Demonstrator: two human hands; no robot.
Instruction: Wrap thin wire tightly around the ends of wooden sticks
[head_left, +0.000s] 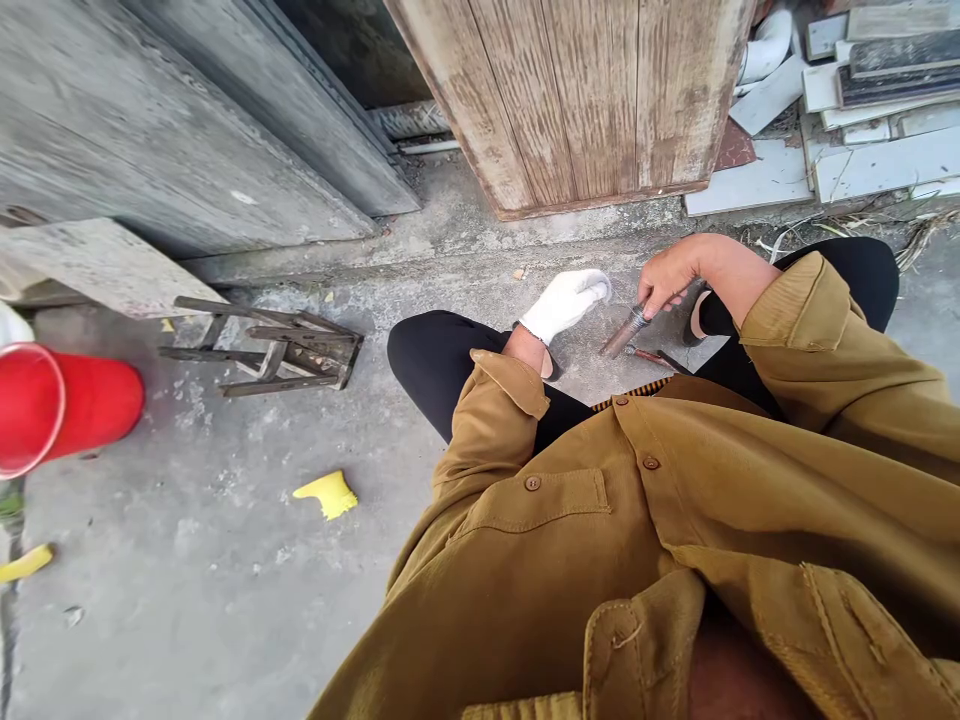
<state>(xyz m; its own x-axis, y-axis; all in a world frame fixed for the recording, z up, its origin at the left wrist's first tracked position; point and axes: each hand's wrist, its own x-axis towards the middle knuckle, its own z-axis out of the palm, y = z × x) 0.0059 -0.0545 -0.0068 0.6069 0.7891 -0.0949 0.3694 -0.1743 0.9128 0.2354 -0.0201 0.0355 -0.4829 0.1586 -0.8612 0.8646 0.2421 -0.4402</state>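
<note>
My left hand (564, 303), in a white glove, is held low over the concrete with its fingers curled together. Whatever may be between those fingers is too small to make out. Bare and closed, my right hand (669, 275) grips a tool with a brown cylindrical handle (624, 334) ringed with metal near my fingers. The handle slants down to the left; the tool's other end is hidden by my hand. A thin tool with a reddish part and a dark part (660, 358) lies on the ground below, close to my right foot.
A wooden door panel (577, 110) stands ahead on a concrete step. Stacked tiles and boards (885, 120) lie at the far right. On the left are a tipped wooden stool (281, 350), a red bucket (97, 405) and a yellow scrap (330, 493) on the floor.
</note>
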